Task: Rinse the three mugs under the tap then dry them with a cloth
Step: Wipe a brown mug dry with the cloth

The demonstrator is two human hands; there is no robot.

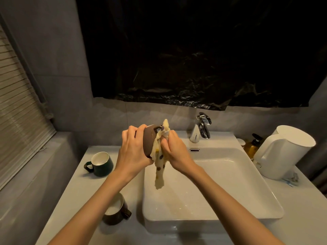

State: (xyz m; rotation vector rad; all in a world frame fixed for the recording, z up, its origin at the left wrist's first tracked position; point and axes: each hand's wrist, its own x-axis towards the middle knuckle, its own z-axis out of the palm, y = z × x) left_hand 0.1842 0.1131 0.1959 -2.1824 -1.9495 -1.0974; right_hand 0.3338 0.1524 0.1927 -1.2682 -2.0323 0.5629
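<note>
Three mugs are in view: a matte brown ceramic mug [149, 138] is held tipped on its side above the left edge of the white rectangular sink [235, 184], the left hand [131, 148] curling its fingers round the mug's base and wall. The right hand [174, 147] clutches a bunched cream cloth with dark dots [160, 167] against the mug's mouth, the cloth's tail hanging over the basin. On the pale counter [74, 191] left of the sink stand a dark green mug with a pale inside [101, 164] and, nearer, a dark brown mug with a white inside [116, 209], partly hidden by the left forearm.
</note>
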